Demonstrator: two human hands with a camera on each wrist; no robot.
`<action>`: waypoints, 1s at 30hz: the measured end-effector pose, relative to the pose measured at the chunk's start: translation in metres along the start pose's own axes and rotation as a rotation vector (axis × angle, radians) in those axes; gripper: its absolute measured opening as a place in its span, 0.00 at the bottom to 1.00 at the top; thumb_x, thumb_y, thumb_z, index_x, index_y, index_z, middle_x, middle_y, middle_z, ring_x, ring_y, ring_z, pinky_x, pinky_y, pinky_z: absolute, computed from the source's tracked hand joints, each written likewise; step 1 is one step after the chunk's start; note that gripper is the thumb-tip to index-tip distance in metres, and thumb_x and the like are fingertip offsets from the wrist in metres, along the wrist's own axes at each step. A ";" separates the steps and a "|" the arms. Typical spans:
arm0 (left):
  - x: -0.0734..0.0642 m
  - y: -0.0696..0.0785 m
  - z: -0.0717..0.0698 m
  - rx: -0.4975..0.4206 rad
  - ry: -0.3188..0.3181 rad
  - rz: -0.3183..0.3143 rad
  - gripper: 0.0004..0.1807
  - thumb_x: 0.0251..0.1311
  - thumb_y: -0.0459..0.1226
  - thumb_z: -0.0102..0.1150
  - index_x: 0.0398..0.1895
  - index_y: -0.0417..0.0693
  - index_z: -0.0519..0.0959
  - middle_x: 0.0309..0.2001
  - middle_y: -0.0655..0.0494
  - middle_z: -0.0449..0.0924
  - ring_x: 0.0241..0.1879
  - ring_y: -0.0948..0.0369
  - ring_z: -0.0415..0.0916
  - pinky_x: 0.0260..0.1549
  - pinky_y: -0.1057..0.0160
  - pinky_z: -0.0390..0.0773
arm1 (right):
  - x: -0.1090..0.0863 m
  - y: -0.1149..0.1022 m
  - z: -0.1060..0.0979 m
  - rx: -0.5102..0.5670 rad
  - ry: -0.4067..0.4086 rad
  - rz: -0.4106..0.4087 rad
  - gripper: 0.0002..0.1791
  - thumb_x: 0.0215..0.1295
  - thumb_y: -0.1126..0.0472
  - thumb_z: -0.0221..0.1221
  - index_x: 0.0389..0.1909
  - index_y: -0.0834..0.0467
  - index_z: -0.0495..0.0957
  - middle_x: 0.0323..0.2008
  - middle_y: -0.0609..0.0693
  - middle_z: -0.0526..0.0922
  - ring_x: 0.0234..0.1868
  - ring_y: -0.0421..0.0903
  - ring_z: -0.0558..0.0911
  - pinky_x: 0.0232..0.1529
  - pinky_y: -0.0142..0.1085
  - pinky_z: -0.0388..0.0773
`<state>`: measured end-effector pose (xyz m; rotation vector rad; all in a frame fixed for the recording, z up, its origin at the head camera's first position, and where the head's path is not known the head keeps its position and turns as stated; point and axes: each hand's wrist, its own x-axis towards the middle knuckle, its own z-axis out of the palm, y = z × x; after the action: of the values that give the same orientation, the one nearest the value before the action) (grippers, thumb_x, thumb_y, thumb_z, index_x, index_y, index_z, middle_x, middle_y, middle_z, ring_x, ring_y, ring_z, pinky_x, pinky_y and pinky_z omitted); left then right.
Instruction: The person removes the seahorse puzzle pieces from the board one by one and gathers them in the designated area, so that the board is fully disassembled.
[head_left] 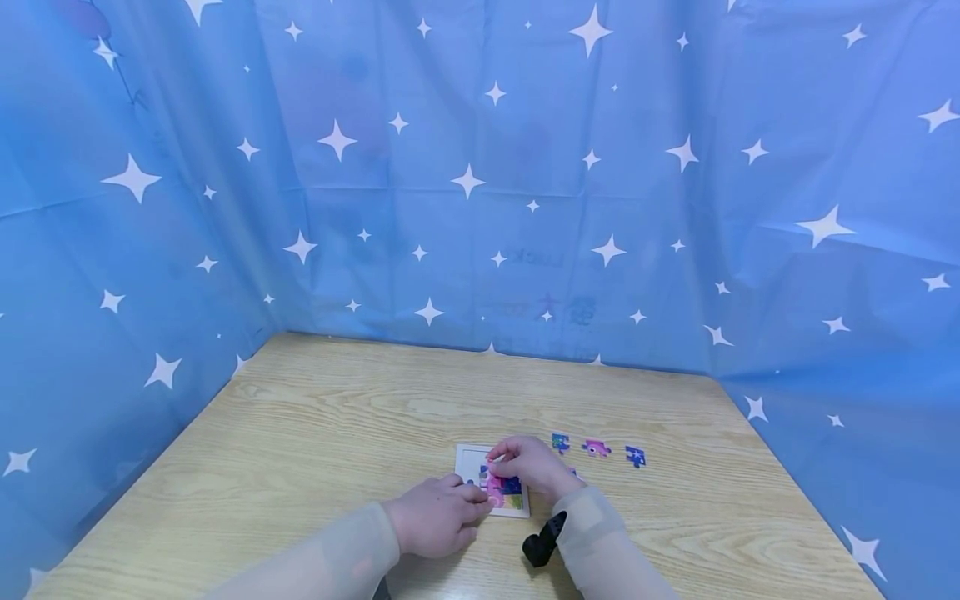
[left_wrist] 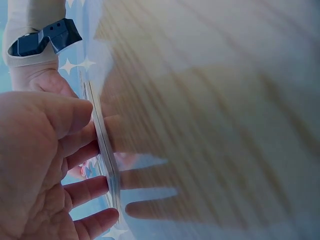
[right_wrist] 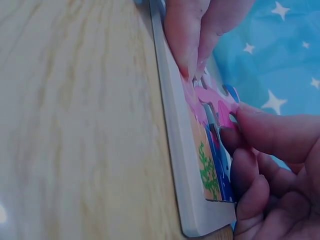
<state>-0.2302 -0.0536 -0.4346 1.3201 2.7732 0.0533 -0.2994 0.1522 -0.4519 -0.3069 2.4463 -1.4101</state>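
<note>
A white puzzle tray [head_left: 510,512] lies on the table, partly filled with jigsaw pieces showing pink, dark blue, sand and green weed. My right hand [head_left: 534,465] is over the tray and pinches a pink puzzle piece [right_wrist: 223,107] between thumb and forefinger, tilted above the laid pieces. With fingers extended, my left hand [head_left: 435,515] rests at the tray's left side. Its fingertips [right_wrist: 185,62] press on pink pieces near the tray's lower edge. In the left wrist view the tray's edge [left_wrist: 106,145] runs along those fingers. Both hands hide part of the picture.
Beyond my right hand lie loose pieces: a blue one [head_left: 560,442], a pink one with an eye [head_left: 596,448] and a dark blue one [head_left: 636,456]. Another shows partly behind the right wrist. A black wrist camera [head_left: 543,542] sits on the right sleeve. Blue starred curtains [head_left: 480,250] surround the wooden table.
</note>
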 end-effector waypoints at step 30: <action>0.000 -0.001 0.000 0.035 0.018 0.009 0.24 0.69 0.49 0.48 0.66 0.56 0.71 0.65 0.65 0.69 0.57 0.63 0.68 0.55 0.64 0.72 | 0.003 0.006 -0.005 0.161 0.007 0.001 0.12 0.61 0.64 0.63 0.44 0.63 0.78 0.29 0.51 0.78 0.32 0.47 0.75 0.35 0.36 0.71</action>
<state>-0.2311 -0.0541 -0.4350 1.3467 2.7957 0.0171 -0.3044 0.1585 -0.4549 -0.2644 2.3194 -1.5989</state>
